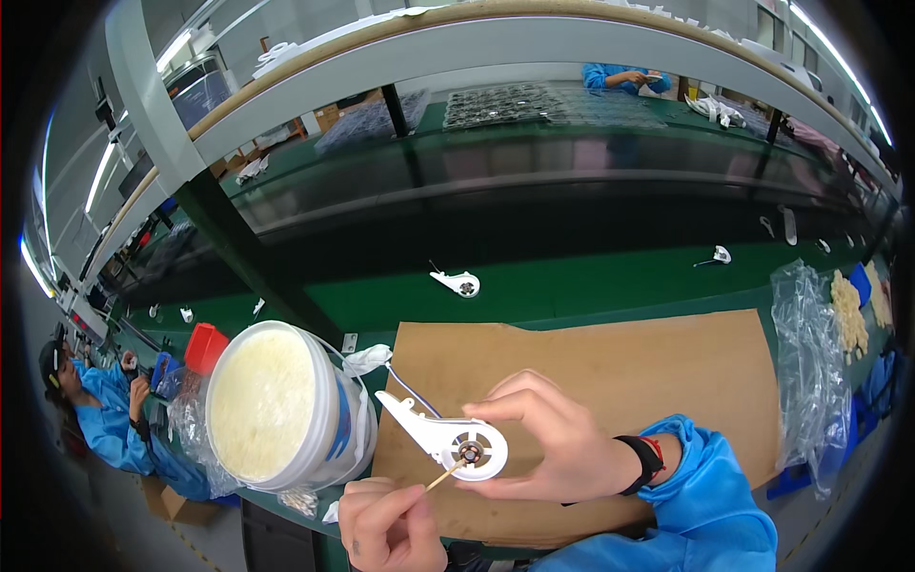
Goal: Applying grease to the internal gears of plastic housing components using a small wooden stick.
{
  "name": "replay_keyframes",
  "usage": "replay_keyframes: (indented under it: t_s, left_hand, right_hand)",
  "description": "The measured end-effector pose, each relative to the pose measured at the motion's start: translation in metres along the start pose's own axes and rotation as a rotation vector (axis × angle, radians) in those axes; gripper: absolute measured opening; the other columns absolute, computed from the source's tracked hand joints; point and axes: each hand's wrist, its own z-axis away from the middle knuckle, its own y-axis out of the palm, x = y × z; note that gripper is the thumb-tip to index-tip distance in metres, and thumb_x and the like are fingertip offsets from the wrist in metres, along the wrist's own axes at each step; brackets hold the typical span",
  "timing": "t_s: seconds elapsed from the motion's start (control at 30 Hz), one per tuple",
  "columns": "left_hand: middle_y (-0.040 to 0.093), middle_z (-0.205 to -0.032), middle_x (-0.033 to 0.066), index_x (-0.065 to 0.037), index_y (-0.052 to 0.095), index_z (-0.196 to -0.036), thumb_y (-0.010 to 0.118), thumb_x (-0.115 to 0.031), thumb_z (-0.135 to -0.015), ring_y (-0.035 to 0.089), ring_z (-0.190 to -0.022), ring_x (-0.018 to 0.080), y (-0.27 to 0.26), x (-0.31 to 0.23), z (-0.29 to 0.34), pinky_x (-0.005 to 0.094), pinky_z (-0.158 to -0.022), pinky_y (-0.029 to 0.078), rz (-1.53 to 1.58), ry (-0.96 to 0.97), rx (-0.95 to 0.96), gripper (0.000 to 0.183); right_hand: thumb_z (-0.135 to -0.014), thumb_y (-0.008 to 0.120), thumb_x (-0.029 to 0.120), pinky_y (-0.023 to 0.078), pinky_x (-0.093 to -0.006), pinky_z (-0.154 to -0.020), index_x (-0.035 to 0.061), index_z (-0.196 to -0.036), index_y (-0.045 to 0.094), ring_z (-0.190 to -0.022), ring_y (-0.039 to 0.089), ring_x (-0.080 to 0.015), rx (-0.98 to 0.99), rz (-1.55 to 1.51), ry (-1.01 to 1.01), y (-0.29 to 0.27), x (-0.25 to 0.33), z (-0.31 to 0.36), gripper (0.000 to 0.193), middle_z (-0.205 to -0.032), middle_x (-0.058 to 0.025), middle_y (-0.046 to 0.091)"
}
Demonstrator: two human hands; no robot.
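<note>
A white plastic housing (419,427), round at one end and tapering to a point, is gripped at its round end between the thumb and fingers of my right hand (562,439). Inside the ring sits a small copper-and-dark round part (470,452). My left hand (391,524) pinches a thin wooden stick (442,477), whose tip reaches this middle part. Both hands are over a sheet of brown cardboard (667,391). Just left of them stands a white bucket (329,448) filled with a pale yellow substance.
A similar white housing (465,284) lies on the green belt (572,286) ahead. Clear plastic bags (805,362) and pale small pieces (848,315) lie at right. A red bin (205,349) stands behind the bucket. A co-worker in blue (110,419) sits at left; a dark post (253,248) rises nearby.
</note>
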Motion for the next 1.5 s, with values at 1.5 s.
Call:
replay_keyframes:
  t_s: [1.5]
  left_hand:
    - [0.058, -0.075, 0.0086, -0.001, 0.066, -0.087, 0.068, 0.010, -0.071, 0.053, -0.063, 0.0186, -0.018, -0.010, -0.011, 0.0262, -0.053, 0.040, -0.069, 0.007, -0.034, 0.019]
  right_hand:
    - [-0.065, 0.079, -0.003, 0.053, -0.0274, -0.074, -0.0027, -0.109, 0.053, -0.085, 0.063, -0.0186, -0.261, 0.030, 0.254, 0.007, -0.086, -0.024, 0.050, -0.105, -0.0120, 0.054]
